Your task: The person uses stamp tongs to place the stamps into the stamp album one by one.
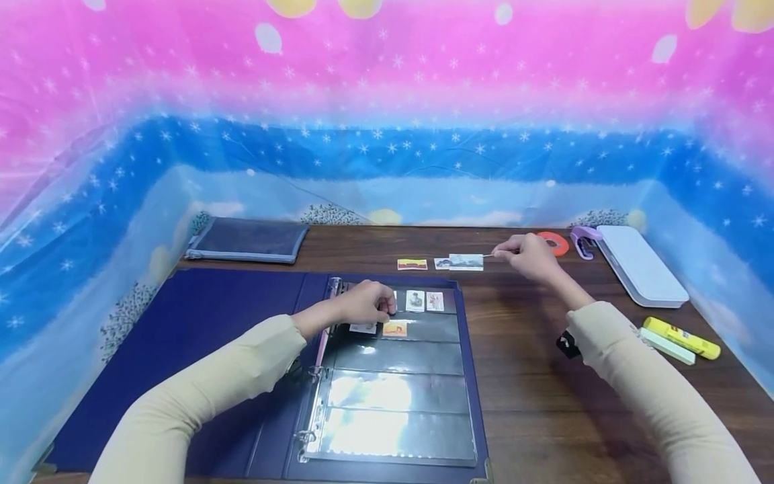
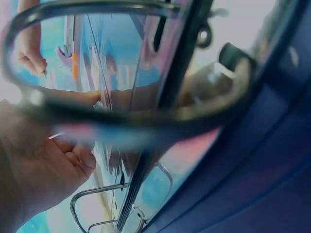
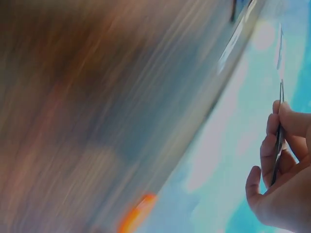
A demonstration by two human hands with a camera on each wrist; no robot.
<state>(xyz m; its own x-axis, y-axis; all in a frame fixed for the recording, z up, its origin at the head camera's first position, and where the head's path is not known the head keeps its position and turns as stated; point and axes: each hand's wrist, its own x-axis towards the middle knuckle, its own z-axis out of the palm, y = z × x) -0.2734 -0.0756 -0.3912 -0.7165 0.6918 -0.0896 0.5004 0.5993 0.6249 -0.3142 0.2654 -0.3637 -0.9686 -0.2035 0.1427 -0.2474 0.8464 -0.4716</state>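
My right hand [image 1: 532,259] pinches a pair of tweezers [image 3: 279,141]. At their tips is a grey-green picture stamp [image 1: 466,262], which overlaps another stamp [image 1: 442,263] in the head view. My left hand [image 1: 365,302] rests at the top of a pocket page [image 1: 423,356] in an open dark blue ring-binder stamp album [image 1: 211,336]. Its fingers are bent and partly cover the upper row, with the index finger reaching the page in the left wrist view. Several stamps sit in the top two rows, including an orange one [image 1: 395,328].
A yellow-and-red stamp [image 1: 412,265] lies behind the album. A mesh zip pouch [image 1: 248,240] is at the back left. On the right are an orange tape roll [image 1: 553,244], a purple stapler-like tool [image 1: 585,242], a white case [image 1: 642,265] and a yellow glue stick [image 1: 682,337].
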